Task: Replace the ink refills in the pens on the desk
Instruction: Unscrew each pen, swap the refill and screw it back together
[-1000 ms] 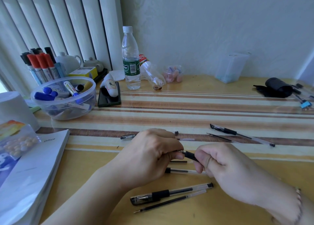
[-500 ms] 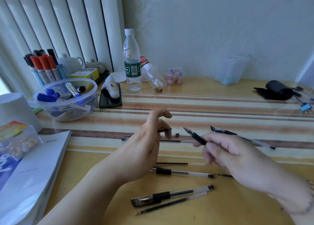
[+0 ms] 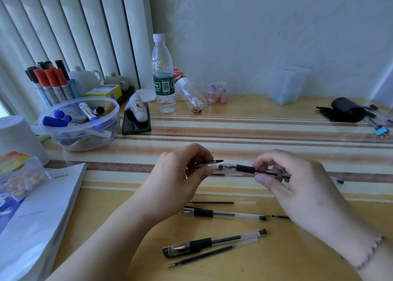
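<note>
Striped desk point(image 3: 255, 129) by pale wall; left hand point(image 3: 180, 178) pinching cap point(image 3: 209, 163), right hand point(image 3: 297, 180) pen point(image 3: 244, 168).

Soft daylight, wide-angle edge distortion

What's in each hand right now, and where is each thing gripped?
The right hand pinches a pen on its clear barrel, just behind the black rubber sleeve. The left hand pinches a cap near its closed end, clip up.
</note>
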A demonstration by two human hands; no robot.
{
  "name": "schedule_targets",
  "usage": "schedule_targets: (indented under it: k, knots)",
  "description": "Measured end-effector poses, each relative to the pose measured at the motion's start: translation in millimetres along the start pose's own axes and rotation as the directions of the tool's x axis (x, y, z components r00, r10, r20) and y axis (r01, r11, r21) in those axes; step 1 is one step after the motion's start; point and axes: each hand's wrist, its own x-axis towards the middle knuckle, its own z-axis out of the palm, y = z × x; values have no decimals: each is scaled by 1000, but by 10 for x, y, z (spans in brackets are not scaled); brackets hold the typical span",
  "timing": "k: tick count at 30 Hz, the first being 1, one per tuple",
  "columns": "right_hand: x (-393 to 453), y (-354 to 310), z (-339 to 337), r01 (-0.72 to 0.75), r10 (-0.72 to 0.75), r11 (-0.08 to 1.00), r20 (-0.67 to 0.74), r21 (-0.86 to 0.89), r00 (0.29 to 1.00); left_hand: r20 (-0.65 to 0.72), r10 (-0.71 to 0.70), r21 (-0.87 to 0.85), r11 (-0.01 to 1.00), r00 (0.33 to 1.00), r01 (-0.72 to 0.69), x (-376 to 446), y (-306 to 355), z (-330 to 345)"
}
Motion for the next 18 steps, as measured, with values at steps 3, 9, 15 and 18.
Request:
schedule_targets:
  k: [3, 9, 15, 18]
  knots:
    - [-6, 1, 9, 23, -23, 1000, -5, 2, 1000, 30, 38, -8, 999, 999, -37, -9, 15, 12]
    - [-29, -22, 18, 112, -111, 993, 27, -28, 993, 70, 95, -19, 995, 993, -94, -38, 56, 54]
    - [-36, -28, 13, 142, -142, 990, 10, -15, 990, 39, 99, -71, 993, 994, -96, -54, 63, 71]
    - [-42, -38, 15, 156, -156, 988, -1, -20, 988, 9, 93, -99, 991, 996, -92, -61, 54, 88]
